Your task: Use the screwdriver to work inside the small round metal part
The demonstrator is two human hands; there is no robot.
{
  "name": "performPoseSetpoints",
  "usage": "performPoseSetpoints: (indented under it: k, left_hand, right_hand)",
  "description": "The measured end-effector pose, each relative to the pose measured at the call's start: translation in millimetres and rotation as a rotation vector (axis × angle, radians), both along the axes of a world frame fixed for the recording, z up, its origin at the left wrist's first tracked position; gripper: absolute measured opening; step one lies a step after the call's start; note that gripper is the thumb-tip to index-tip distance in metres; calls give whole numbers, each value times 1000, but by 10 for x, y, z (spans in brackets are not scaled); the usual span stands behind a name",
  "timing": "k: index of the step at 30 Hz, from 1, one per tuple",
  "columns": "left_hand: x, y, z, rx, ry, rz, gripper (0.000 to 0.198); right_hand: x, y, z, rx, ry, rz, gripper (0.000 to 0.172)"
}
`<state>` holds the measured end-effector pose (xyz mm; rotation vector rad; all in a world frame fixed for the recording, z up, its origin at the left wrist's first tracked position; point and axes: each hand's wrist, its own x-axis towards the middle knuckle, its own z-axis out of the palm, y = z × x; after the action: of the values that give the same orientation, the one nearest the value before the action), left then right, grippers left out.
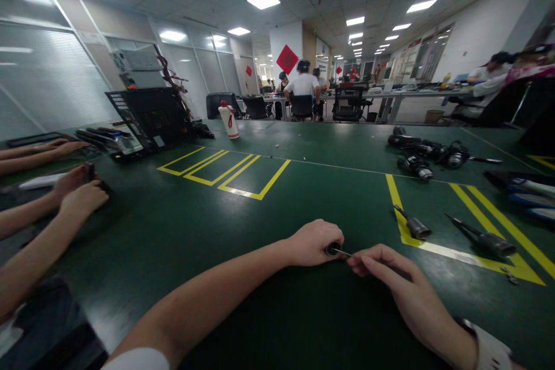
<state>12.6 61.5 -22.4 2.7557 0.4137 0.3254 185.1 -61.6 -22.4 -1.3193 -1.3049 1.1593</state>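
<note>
Over the green tabletop (299, 315), my left hand (314, 241) is wrapped round a dark cylindrical part (332, 249) whose round open end faces right. My right hand (390, 272) pinches a thin metal rod (343, 252) between thumb and fingers. The rod's far end reaches the open end of the cylindrical part; how deep it goes I cannot tell. To the right, a dark metal cylinder with a thin shaft (417, 228) lies by the yellow tape. A second shafted cylinder (494, 243) rests farther right, with small metal pieces (510, 276) in front of it.
Black tool parts (416, 167) lie piled at the back right, near blue-and-white items (533, 202). A white bottle with a red cap (229, 121) stands behind. A black case-like panel (147, 118) leans at the left. Other people's hands (84, 199) work along the left edge.
</note>
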Motion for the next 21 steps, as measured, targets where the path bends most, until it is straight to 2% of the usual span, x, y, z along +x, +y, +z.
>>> performPoseSetpoints:
  k: [3, 8, 12, 17, 21]
  left_hand:
    - [7, 22, -25, -6, 6, 29, 16]
    - [18, 41, -63, -28, -23, 40, 20]
    - [15, 29, -56, -10, -8, 20, 21]
    - [11, 19, -50, -7, -1, 5, 18]
    - [9, 32, -34, -93, -11, 54, 17]
  right_hand:
    - [-12, -15, -4, 35, -6, -9, 24]
    - [-43, -84, -16, 198, -210, -41, 18]
    - [-84, -126, -50, 273, -300, -9, 15]
    - [-96, -109, 23, 200, -275, 18, 20]
    - [-66, -48, 52, 126, -145, -20, 23]
